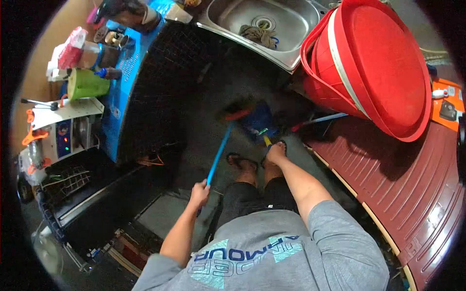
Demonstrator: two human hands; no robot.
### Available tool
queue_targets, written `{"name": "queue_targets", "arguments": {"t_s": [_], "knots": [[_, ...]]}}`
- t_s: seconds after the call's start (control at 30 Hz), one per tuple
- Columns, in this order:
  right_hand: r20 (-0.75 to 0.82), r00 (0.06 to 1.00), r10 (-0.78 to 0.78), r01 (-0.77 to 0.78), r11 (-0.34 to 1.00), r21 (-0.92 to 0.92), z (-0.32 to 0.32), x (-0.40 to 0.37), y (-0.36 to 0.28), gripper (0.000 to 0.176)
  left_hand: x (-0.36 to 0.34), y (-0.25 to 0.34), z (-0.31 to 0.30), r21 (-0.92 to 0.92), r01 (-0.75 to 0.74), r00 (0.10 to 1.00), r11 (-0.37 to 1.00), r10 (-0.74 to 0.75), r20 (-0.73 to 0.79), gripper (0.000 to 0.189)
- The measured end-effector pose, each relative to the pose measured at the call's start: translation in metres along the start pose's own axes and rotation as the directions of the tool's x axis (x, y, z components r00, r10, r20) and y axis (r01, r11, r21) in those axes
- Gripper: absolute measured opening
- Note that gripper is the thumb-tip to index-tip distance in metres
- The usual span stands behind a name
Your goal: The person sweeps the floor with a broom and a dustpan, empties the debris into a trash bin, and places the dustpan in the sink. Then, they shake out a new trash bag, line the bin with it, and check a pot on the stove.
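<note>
My left hand (pixel 199 195) is wrapped round the blue handle of a broom (pixel 219 154). The broom slants away from me across the dark floor. Its orange head (pixel 238 114) lies beside the mouth of a blue dustpan (pixel 261 119). Low by my feet, my right hand (pixel 277 151) is closed at the dustpan's short yellow handle; its fingers are partly hard to make out in the dim light. My sandalled foot (pixel 242 161) stands just behind the dustpan. Any sweepings in the pan are too dark to see.
A steel sink (pixel 228 13) with a dark cloth is ahead. At right, a red tub (pixel 335 63) leans over a ribbed maroon surface (pixel 388 169). A blue-topped counter (pixel 127 72) bearing a green container (pixel 87 84) stands left. Another blue stick (pixel 330 117) pokes out below the tub.
</note>
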State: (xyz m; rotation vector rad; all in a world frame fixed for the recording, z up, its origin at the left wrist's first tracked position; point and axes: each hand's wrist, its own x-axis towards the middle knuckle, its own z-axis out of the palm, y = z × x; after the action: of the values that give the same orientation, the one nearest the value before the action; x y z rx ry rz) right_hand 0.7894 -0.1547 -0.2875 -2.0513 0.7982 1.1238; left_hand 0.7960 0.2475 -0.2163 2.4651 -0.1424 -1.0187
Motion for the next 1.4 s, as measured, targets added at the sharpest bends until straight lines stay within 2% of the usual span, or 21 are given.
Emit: {"name": "queue_targets", "arguments": {"t_s": [0.07, 0.17, 0.27, 0.4, 0.43, 0.47, 0.57, 0.6, 0.63, 0.7, 0.73, 0.8, 0.83, 0.9, 1.03, 1.1, 1.23, 1.27, 1.33, 1.37, 1.4], "knots": [[0.062, 0.997, 0.055, -0.060, 0.995, 0.074, -0.007, -0.001, -0.006, 0.042, -0.056, 0.059, -0.056, -0.348, 0.464, 0.884, 0.814, -0.399, 0.245, 0.039], [0.177, 0.983, 0.055, -0.076, 0.991, 0.112, -0.017, 0.001, -0.002, 0.035, -0.105, 0.096, -0.093, -0.422, 0.551, 0.834, 0.720, -0.501, 0.232, 0.039], [0.108, 0.993, 0.040, -0.036, 0.999, -0.031, -0.029, -0.018, 0.007, 0.032, -0.107, 0.125, -0.106, -0.581, 0.580, 0.776, 0.571, -0.605, 0.179, 0.033], [0.086, 0.993, 0.076, -0.077, 0.997, 0.012, -0.040, -0.026, 0.031, 0.030, -0.023, 0.093, -0.095, -0.583, 0.267, 0.922, 0.767, -0.380, -0.078, 0.020], [0.126, 0.989, 0.079, -0.080, 0.997, 0.003, -0.053, -0.040, 0.030, 0.030, -0.002, 0.109, -0.109, -0.627, 0.312, 0.928, 0.714, -0.370, 0.039, 0.016], [0.114, 0.990, 0.083, -0.084, 0.996, 0.003, -0.061, -0.050, 0.030, 0.030, 0.020, 0.134, -0.119, -0.648, 0.308, 0.913, 0.697, -0.407, -0.004, 0.012], [-0.064, 0.995, -0.077, 0.074, 0.996, -0.050, -0.056, -0.041, 0.054, 0.026, 0.119, 0.139, -0.133, -0.526, 0.223, 0.958, 0.821, -0.284, -0.037, 0.014], [-0.068, 0.996, -0.059, 0.056, 0.997, -0.052, -0.059, -0.044, 0.058, 0.026, 0.162, 0.138, -0.135, -0.269, 0.165, 0.979, 0.949, -0.191, -0.072, 0.017], [-0.033, 0.998, -0.058, 0.058, 0.998, -0.013, -0.062, -0.050, 0.061, 0.026, 0.206, 0.127, -0.130, -0.394, 0.237, 0.968, 0.888, -0.249, 0.020, 0.016], [-0.022, 0.992, -0.126, 0.126, 0.992, -0.003, -0.061, -0.053, 0.067, 0.022, 0.272, 0.137, -0.129, -0.065, 0.201, 0.980, 0.977, -0.201, 0.004, 0.020], [-0.017, 0.995, -0.102, 0.102, 0.995, -0.001, -0.058, -0.055, 0.068, 0.022, 0.308, 0.148, -0.126, 0.059, 0.422, 0.906, 0.905, -0.423, 0.006, 0.022], [-0.054, 0.994, -0.095, 0.097, 0.994, 0.052, -0.056, -0.059, 0.065, 0.021, 0.337, 0.152, -0.111, -0.162, 0.448, 0.890, 0.879, -0.455, -0.008, 0.023], [-0.042, 0.996, -0.077, 0.079, 0.995, 0.057, -0.047, -0.059, 0.063, 0.021, 0.326, 0.161, -0.117, -0.152, 0.456, 0.888, 0.877, -0.460, 0.011, 0.023], [-0.169, 0.984, -0.060, 0.078, 0.992, 0.101, -0.032, -0.047, 0.059, 0.024, 0.288, 0.172, -0.139, 0.110, 0.385, 0.916, 0.916, -0.365, -0.167, 0.027], [-0.149, 0.989, 0.022, 0.009, 0.979, 0.202, 0.004, -0.009, 0.043, 0.030, 0.259, 0.144, -0.191, 0.282, 0.360, 0.932, 0.889, -0.355, -0.072, 0.034], [-0.161, 0.973, 0.165, -0.114, 0.951, 0.288, 0.013, 0.007, 0.031, 0.036, 0.248, 0.137, -0.205, 0.315, 0.366, 0.929, 0.876, -0.360, -0.079, 0.033], [-0.144, 0.977, 0.156, -0.084, 0.906, 0.415, 0.006, 0.007, 0.013, 0.038, 0.227, 0.138, -0.243, 0.205, 0.410, 0.900, 0.889, -0.431, 0.065, 0.028], [-0.149, 0.977, 0.154, -0.086, 0.918, 0.387, 0.011, 0.015, 0.014, 0.036, 0.217, 0.143, -0.254, 0.345, 0.369, 0.896, 0.863, -0.429, 0.115, 0.028], [-0.158, 0.976, 0.148, -0.082, 0.928, 0.364, 0.010, 0.015, 0.006, 0.034, 0.194, 0.124, -0.272, 0.545, 0.099, 0.965, 0.832, -0.214, 0.152, 0.027], [-0.151, 0.977, 0.150, -0.083, 0.920, 0.383, -0.001, 0.005, -0.003, 0.031, 0.194, 0.098, -0.279, 0.578, -0.070, 0.958, 0.813, -0.107, 0.268, 0.027], [-0.143, 0.977, 0.155, -0.086, 0.911, 0.404, -0.011, -0.003, -0.010, 0.029, 0.189, 0.084, -0.287, 0.570, -0.100, 0.948, 0.816, -0.096, 0.304, 0.029]]}}
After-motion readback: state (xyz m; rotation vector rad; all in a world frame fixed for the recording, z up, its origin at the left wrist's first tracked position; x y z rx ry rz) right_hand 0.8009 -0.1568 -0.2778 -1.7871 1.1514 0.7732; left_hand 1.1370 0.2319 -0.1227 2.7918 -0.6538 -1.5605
